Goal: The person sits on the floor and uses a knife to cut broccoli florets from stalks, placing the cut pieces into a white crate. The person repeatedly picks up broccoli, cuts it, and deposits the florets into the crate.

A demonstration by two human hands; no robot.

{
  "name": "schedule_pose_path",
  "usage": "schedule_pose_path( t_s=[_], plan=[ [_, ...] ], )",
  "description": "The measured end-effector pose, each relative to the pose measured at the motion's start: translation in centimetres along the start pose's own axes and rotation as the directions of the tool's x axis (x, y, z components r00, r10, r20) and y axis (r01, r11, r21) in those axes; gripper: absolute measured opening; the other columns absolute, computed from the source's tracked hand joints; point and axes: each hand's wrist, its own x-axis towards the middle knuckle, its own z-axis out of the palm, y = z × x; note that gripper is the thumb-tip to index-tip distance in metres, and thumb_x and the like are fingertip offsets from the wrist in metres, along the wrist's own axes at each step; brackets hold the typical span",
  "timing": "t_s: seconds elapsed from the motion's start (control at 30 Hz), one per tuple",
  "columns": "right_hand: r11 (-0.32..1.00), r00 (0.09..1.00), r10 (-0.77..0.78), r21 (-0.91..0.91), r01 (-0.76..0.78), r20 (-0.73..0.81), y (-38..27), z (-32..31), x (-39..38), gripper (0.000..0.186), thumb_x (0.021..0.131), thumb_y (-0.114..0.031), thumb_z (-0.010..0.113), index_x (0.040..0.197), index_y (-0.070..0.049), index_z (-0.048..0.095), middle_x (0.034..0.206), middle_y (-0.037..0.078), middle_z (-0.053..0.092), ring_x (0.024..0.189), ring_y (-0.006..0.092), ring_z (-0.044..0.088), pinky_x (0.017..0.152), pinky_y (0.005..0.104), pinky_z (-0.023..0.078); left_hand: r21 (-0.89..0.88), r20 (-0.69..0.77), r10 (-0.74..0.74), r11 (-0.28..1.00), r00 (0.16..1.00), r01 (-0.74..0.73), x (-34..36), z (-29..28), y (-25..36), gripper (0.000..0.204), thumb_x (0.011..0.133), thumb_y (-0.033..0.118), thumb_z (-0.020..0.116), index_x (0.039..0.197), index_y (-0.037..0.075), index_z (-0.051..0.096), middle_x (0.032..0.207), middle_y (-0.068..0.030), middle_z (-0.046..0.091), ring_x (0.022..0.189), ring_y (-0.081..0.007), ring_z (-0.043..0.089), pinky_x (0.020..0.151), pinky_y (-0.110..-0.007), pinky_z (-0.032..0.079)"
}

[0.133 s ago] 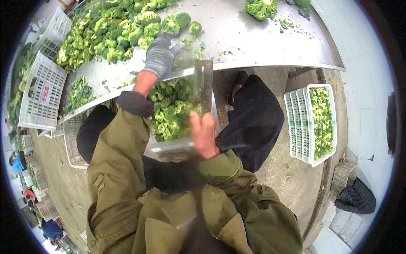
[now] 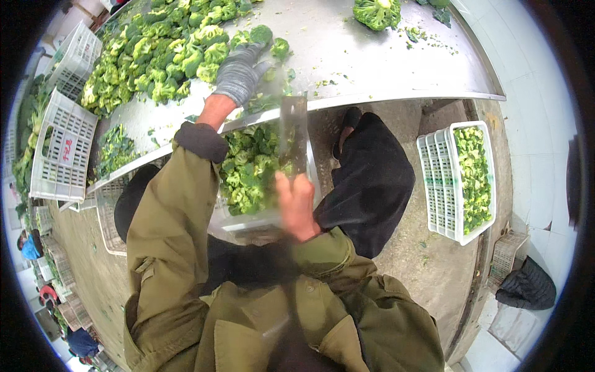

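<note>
My left hand, in a grey knit glove, reaches onto the steel table among broccoli florets, fingers stretched and thumb apart, fingertips at a floret near the pile's right edge. My bare right hand grips a broad-bladed knife, held upright in the picture, its handle hidden by my fingers. Below the table edge, between my arms, a container of cut broccoli is partly hidden by the knife and my left sleeve. A blurred haze covers the middle of the view, around the blade.
A whole broccoli head lies at the table's back right. White plastic crates stand at the left and, full of florets, on the floor at right. A dark quilted bundle lies lower right. Other people appear at the far left.
My right hand and the knife sit slightly lower in the picture. My left hand stays at the florets with little change, and the surrounding scene has shifted slightly.
</note>
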Motion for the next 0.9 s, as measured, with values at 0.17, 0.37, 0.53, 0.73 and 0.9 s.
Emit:
schedule_pose_path(
  t_s=[0.17, 0.37, 0.53, 0.73, 0.9],
  plan=[
    [0.977, 0.985, 0.169, 0.132, -0.17, 0.02, -0.8, 0.0, 0.0, 0.041, 0.095, -0.018, 0.067, 0.068, 0.004, 0.046, 0.059, 0.019, 0.048, 0.054, 0.0266, 0.044, 0.054, 0.0466, 0.035, 0.164, 0.139, 0.011, 0.986, 0.99, -0.034, 4.2, 2.4, 1.8, 0.049, 0.093, 0.026, 0.063, 0.139, 0.011, 0.055, 0.13, -0.0212, 0.061, 0.116, -0.0367, 0.062, 0.099, -0.046, 0.05],
    [0.961, 0.977, 0.213, 0.18, -0.208, -0.007, -0.7, -0.2, 0.1, 0.041, 0.095, -0.017, 0.066, 0.066, 0.005, 0.046, 0.059, 0.019, 0.048, 0.055, 0.0245, 0.046, 0.054, 0.0449, 0.036, 0.19, 0.16, 0.012, 0.981, 0.987, -0.042, 5.3, 3.9, 2.3, 0.042, 0.09, 0.013, 0.059, 0.132, 0.007, 0.059, 0.12, -0.0203, 0.065, 0.107, -0.0347, 0.067, 0.089, -0.044, 0.055],
    [0.965, 0.981, 0.194, 0.184, -0.185, -0.031, -0.7, -0.3, 0.0, 0.037, 0.095, -0.016, 0.065, 0.069, 0.005, 0.048, 0.059, 0.018, 0.049, 0.055, 0.0274, 0.047, 0.054, 0.044, 0.037, -0.739, 0.092, -0.089, 0.661, 0.992, 0.128, 1.6, 0.0, 0.3, 0.044, 0.094, 0.018, 0.064, 0.135, 0.002, 0.057, 0.13, -0.0157, 0.064, 0.111, -0.028, 0.066, 0.094, -0.037, 0.056],
    [0.993, 0.999, 0.034, 0.109, -0.035, 0.014, -1.0, -0.4, 0.5, 0.034, 0.096, -0.013, 0.063, 0.071, 0.003, 0.046, 0.061, 0.017, 0.047, 0.055, 0.0263, 0.043, 0.053, 0.0426, 0.034, -0.878, 0.322, -0.038, -0.385, 0.946, 0.284, -8.1, -4.0, 0.7, 0.046, 0.092, 0.015, 0.069, 0.135, 0.004, 0.055, 0.133, -0.0144, 0.06, 0.117, -0.031, 0.063, 0.096, -0.046, 0.059],
    [0.993, 0.998, 0.021, 0.118, -0.028, 0.061, -2.3, -0.8, 0.5, 0.031, 0.095, -0.011, 0.063, 0.073, 0.002, 0.047, 0.06, 0.015, 0.045, 0.053, 0.0233, 0.042, 0.052, 0.0416, 0.034, -0.805, 0.435, -0.201, -0.523, 0.878, 0.28, -15.0, -2.4, 2.3, 0.044, 0.095, 0.014, 0.065, 0.137, 0.006, 0.054, 0.133, -0.0117, 0.059, 0.121, -0.0266, 0.059, 0.102, -0.045, 0.053]
  ],
)
